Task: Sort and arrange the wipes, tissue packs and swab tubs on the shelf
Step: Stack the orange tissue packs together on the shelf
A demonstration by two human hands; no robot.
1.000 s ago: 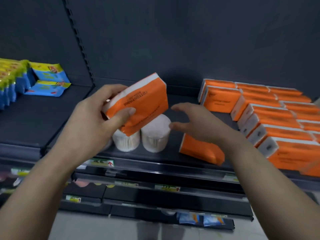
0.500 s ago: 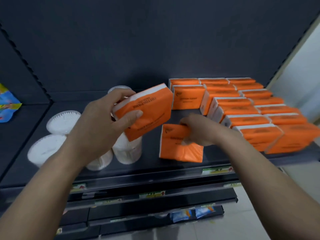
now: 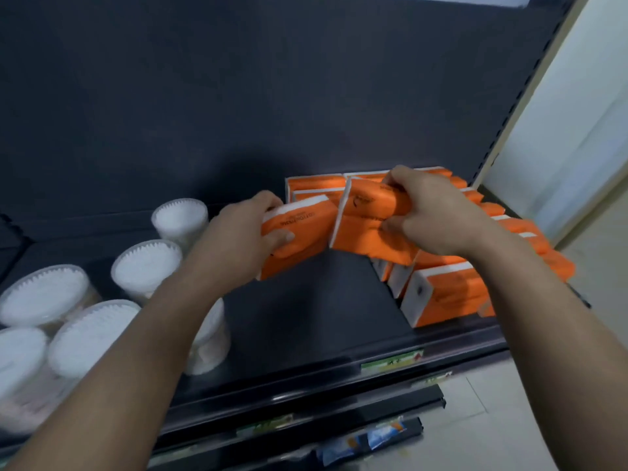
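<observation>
A person faced a dark shelf [image 3: 316, 300]. The left hand [image 3: 238, 239] had its grip clamped on an orange tissue pack [image 3: 299, 232], thumb on the front face, long axis tilted toward two o'clock. The right hand [image 3: 431, 215] was clamped on a second pack [image 3: 367, 226], just beside the first at three o'clock and nearer the stacked orange rows [image 3: 452, 290]. Both forearms reached forward, wrists level. White swab tubs [image 3: 146, 266] stood well apart at nine o'clock.

A bare strip of dark metal shelf [image 3: 316, 300] lies open between white round plastic swab tubs [image 3: 146, 266] and stacked orange tissue packs [image 3: 445, 294].
</observation>
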